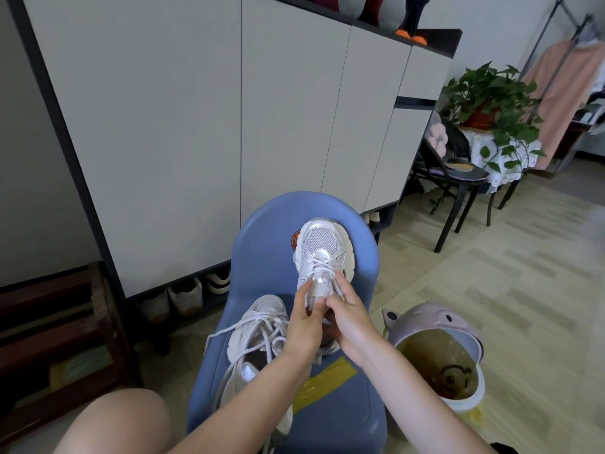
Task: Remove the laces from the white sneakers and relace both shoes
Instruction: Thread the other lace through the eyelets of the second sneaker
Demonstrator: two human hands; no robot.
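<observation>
Two white sneakers lie on a blue plastic chair point(262, 231). The far sneaker point(322, 244) points away from me, laced across its front. My left hand point(304, 319) grips its tongue and left side, thumb up along the eyelets. My right hand point(347, 316) pinches the lace at the shoe's right side near the top eyelets. The near sneaker point(258, 329) lies to the left under my left forearm, its loose white laces point(229, 332) spilling over the seat edge.
A pink-lidded bin point(438, 352) stands right of the chair. A grey shoe cabinet point(196, 126) with shoes under it fills the back. My bare knee point(118, 424) is at lower left. A dark chair point(458, 178) and a potted plant point(491, 99) stand at right.
</observation>
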